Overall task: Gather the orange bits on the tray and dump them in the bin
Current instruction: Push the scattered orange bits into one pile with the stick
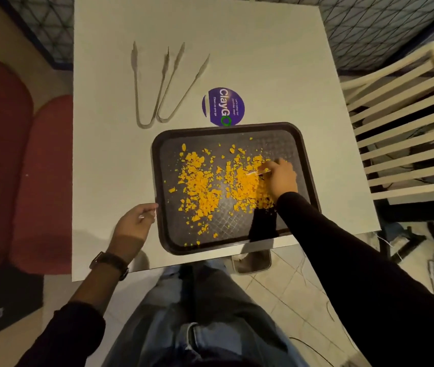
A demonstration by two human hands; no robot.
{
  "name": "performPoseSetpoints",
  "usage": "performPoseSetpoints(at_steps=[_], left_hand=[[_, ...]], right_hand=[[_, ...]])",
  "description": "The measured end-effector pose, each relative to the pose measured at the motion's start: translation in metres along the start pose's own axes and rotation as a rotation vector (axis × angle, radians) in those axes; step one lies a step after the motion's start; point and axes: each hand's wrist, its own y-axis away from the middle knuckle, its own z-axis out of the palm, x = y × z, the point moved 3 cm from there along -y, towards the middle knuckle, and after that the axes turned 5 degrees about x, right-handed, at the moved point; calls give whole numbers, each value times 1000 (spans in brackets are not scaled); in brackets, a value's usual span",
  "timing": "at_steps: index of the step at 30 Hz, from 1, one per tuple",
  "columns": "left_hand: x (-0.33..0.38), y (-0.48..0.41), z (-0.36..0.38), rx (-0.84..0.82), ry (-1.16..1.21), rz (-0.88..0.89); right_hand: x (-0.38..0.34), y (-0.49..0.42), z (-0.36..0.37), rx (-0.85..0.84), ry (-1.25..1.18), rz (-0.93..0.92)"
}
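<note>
A dark tray [300, 144] lies on the white table, near its front edge. Many small orange bits [202, 186] are scattered over the tray in two loose heaps, left and right of its middle. My right hand [280, 177] rests on the right heap, fingers curled, pressing on the bits; a thin pale sliver shows at its fingertips. My left hand [136, 221] sits at the tray's left rim, fingers loosely curled against the edge. No bin is in view.
Two metal tongs [157, 86] lie on the table [263, 49] behind the tray. A round purple sticker [223, 105] sits just beyond the tray's far rim. A white slatted chair [401, 120] stands to the right, red seating [25, 168] to the left.
</note>
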Motion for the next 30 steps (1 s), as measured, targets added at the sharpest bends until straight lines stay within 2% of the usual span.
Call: performPoseSetpoints(at_steps=[8,14,19,22,28,30], left_hand=[[1,-11,13,9,-3,-85],[9,-18,28,74,-14,-90],[6,-27,33,102,-16,-153],[7,-30,38,76,-46,-182],[13,-25,42,79,-169,-68],[13,-21,42,116,-166,-42]], right_hand=[[3,-12,-8,-87,120,-117],[3,2,-20,-110,96,-63],[17,28,-23,-7,-202,77],[16,35,-23,-54,-500,163],[12,59,-25,14,-557,198],[9,71,-20,-37,-541,166]])
